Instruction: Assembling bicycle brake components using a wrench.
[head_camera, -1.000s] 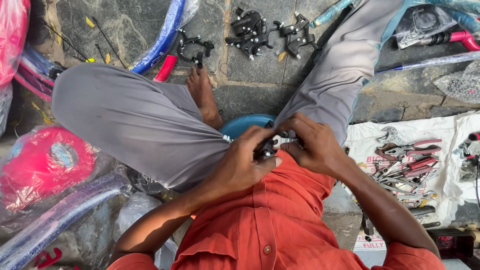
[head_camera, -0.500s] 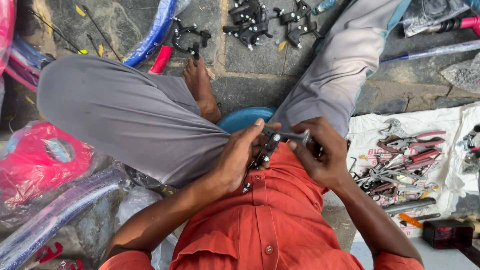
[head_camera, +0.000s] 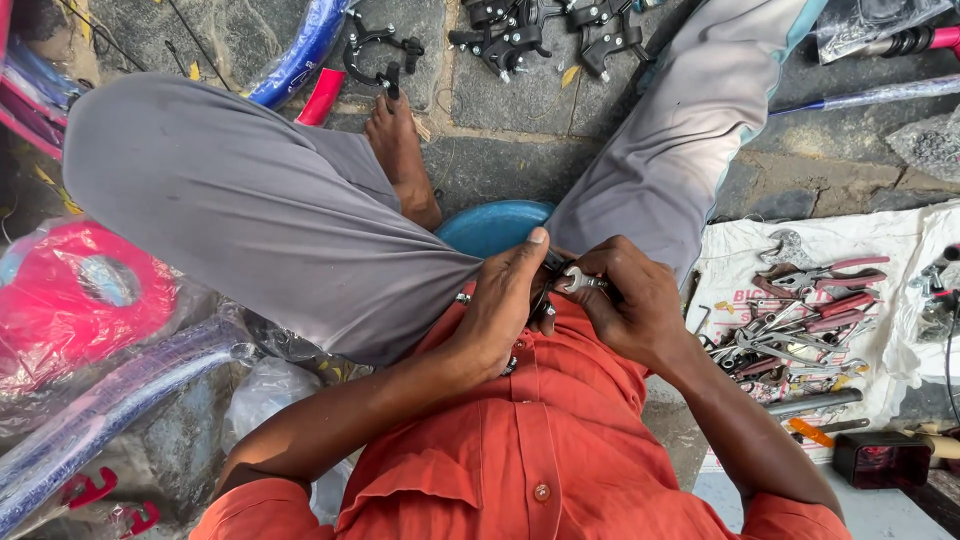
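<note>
I sit on a stone floor in grey trousers and an orange shirt. My left hand (head_camera: 505, 300) grips a small black metal part (head_camera: 545, 292), mostly hidden under its fingers, held against my lap. My right hand (head_camera: 630, 305) is closed around a small silver spanner (head_camera: 578, 283) whose head meets the black part between the two hands. The rim of a blue bowl or seat (head_camera: 490, 225) shows just beyond my hands, between my legs.
A white cloth (head_camera: 900, 240) at right carries several pliers and spanners (head_camera: 800, 315). Black brake parts (head_camera: 545, 30) lie on the stone floor ahead. Wrapped blue and red cycle parts (head_camera: 90, 330) lie at left. A dark red box (head_camera: 880, 458) sits lower right.
The spanner has turned from pointing across towards the right to sitting tucked inside my right fist. Both hands stay together at my lap; the view has tilted slightly.
</note>
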